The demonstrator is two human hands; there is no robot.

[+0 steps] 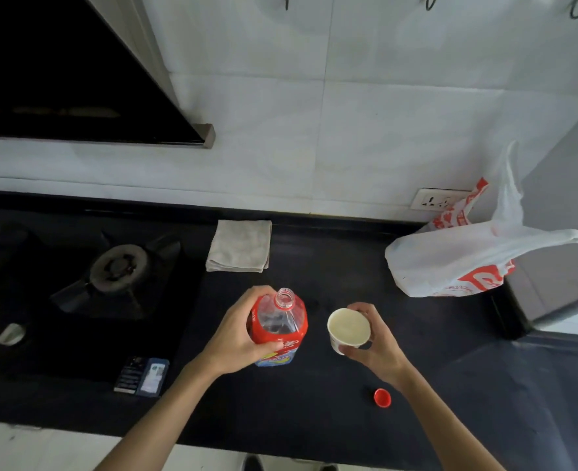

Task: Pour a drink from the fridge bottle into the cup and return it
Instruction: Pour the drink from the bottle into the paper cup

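A black counter (314, 402) is seen from above, with a wall of white tiles (348, 113) behind it and one black range hood (59, 73) at the upper left. On the left part of the counter a gas stove (76, 300) is set in; one burner (119, 268) is shown fully and a second one is cut by the left edge. One folded grey cloth (239, 245) is laid near the wall, and one white plastic bag (464, 260) with red print is placed at the right, just below one wall socket (433, 198). One bottle (280, 326) is held by the left hand (243, 338): the fingers are wrapped around its red label, and its mouth is open and without a cap. The bottle is clear at the top and appears to stand upright on the counter, though its base is hidden by the hand. One white paper cup (348, 329) is held beside it by the right hand (377, 348), with the fingers curled around its wall from the right; the two things are near each other but are not touching. Whether liquid is in the cup cannot be told. One red cap (382, 397) is lying on the counter below the right wrist. One small dark box (142, 375) is lying at the front edge of the stove.
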